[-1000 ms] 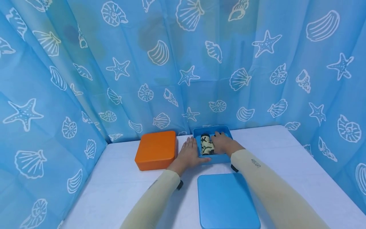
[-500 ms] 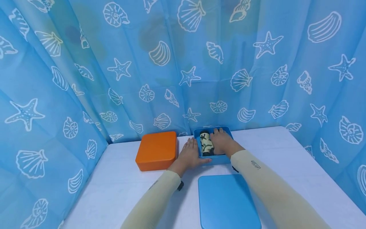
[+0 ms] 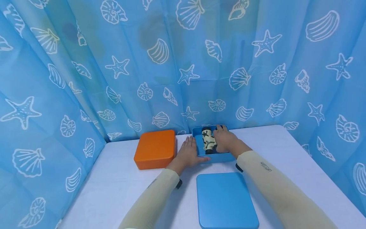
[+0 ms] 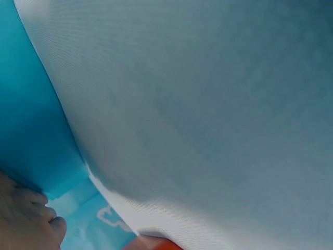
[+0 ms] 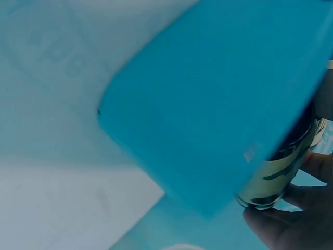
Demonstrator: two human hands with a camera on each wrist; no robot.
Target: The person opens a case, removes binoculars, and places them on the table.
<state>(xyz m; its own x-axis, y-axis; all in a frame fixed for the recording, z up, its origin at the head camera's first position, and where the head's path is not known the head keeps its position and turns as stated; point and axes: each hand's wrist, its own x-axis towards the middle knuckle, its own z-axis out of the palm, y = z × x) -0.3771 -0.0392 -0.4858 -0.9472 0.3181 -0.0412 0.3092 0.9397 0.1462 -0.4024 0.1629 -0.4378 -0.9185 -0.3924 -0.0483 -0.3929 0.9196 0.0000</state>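
Camouflage-patterned binoculars [image 3: 209, 140] with black ends lie inside an open blue box [image 3: 221, 158] at the back of the table. My right hand [image 3: 225, 140] reaches into the box and grips their right barrel, which it mostly covers. In the right wrist view, curled fingers [image 5: 307, 221] go round the patterned barrel [image 5: 270, 182] beside the box wall [image 5: 197, 104]. My left hand [image 3: 188, 153] rests against the box's front left corner, fingers straight along the left side and thumb along the front wall. The left wrist view shows only its fingertips [image 4: 31, 219] by the blue wall.
An orange lidded box [image 3: 155, 148] stands left of my left hand. Between my forearms and nearer to me, a blue lid [image 3: 227, 200] lies flat on the white-covered table [image 3: 114, 190]. A shell-print curtain [image 3: 171, 79] hangs right behind the boxes.
The binoculars have shifted right inside the blue box along with my right hand, baring more floor on the left. My left hand stays at the corner.
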